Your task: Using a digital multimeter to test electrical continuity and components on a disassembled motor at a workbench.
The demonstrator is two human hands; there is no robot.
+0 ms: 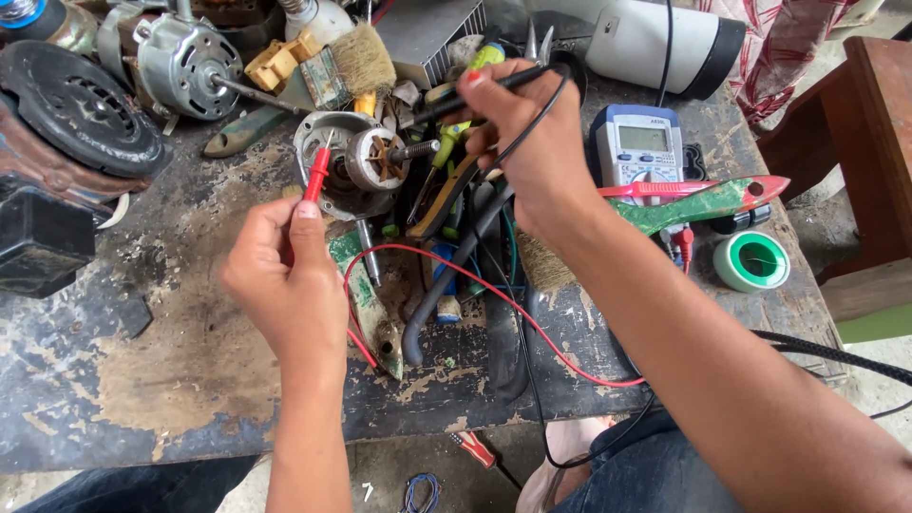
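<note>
Left hand (285,275) grips the red probe (316,176), fingers closed around its handle, tip set on the rim of the small motor housing (347,176) at the middle of the workbench (171,380). Right hand (518,142) pinches the black probe (475,93), tip pointing at the motor's shaft side. Red and black leads run back past my right forearm. I see the multimeter (636,147) just beside my right wrist, a solder roll (752,260) farther right.

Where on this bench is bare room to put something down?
Bare patch: front left of the bench, below the black box, left of the left hand. Crowded: around the motor, the meter and along the back edge.
</note>
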